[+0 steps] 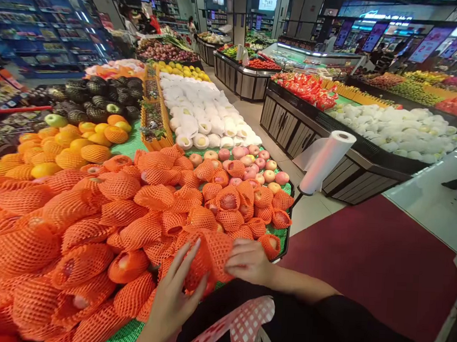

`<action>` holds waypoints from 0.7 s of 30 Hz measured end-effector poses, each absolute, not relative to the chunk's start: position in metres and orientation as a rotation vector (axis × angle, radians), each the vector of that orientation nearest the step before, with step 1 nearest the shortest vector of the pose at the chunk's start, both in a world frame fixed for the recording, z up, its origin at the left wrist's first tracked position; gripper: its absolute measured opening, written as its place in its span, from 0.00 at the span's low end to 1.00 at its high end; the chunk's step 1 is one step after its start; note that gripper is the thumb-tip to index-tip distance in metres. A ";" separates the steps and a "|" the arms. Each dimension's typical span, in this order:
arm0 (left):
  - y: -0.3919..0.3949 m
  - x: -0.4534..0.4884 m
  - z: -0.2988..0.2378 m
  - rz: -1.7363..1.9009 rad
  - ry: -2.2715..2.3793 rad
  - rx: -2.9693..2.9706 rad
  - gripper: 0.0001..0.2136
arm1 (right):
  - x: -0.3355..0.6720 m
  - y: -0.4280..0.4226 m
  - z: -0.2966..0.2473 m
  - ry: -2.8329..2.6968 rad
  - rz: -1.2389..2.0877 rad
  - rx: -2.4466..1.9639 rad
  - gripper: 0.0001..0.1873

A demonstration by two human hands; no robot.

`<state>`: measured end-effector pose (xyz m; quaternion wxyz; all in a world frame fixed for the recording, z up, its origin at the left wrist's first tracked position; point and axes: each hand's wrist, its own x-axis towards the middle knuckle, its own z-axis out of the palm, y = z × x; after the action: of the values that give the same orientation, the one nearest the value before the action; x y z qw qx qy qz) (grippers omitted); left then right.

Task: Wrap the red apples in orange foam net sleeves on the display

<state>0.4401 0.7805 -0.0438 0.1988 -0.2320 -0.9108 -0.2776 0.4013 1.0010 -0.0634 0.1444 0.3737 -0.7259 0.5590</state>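
Note:
A heap of fruit wrapped in orange foam net sleeves [95, 235] covers the display stand in front of me. My left hand [176, 296] has its fingers stretched and spread, and rests against one orange-netted fruit [208, 259] at the stand's near edge. My right hand [249, 261] curls over the right side of that same netted fruit and grips it. Bare pink apples [252, 164] lie further back on the stand.
A roll of plastic bags [324, 163] juts from the stand's right corner. Oranges [72, 147], dark melons [98, 100] and white-wrapped fruit [201, 113] lie beyond. An aisle with a dark red mat [377, 255] runs on the right, with more produce stands [368, 142] across it.

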 end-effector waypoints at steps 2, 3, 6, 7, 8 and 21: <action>0.781 0.439 -0.044 -0.788 -2.555 -0.681 0.32 | 0.403 0.998 -0.065 -2.060 1.414 1.101 0.18; 0.782 0.439 -0.044 -0.799 -2.546 -0.681 0.31 | 0.403 0.996 -0.067 -2.062 1.331 1.027 0.16; 0.785 0.439 -0.045 -0.839 -2.495 -0.616 0.30 | 0.406 0.986 -0.077 -2.067 1.116 0.772 0.16; 0.786 0.438 -0.045 -0.856 -2.479 -0.582 0.29 | 0.407 0.984 -0.080 -2.073 1.074 0.731 0.16; 0.787 0.436 -0.045 -0.867 -2.466 -0.545 0.28 | 0.407 0.982 -0.083 -2.082 1.054 0.713 0.16; 0.803 0.433 -0.054 -0.837 -2.349 -0.671 0.32 | 0.395 0.993 -0.090 -2.489 2.103 0.765 0.18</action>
<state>0.4325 0.8031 -0.0538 0.2761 -0.2497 -0.8743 -0.3116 0.3953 0.9930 -0.0898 -0.1023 0.2274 -0.7397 0.6250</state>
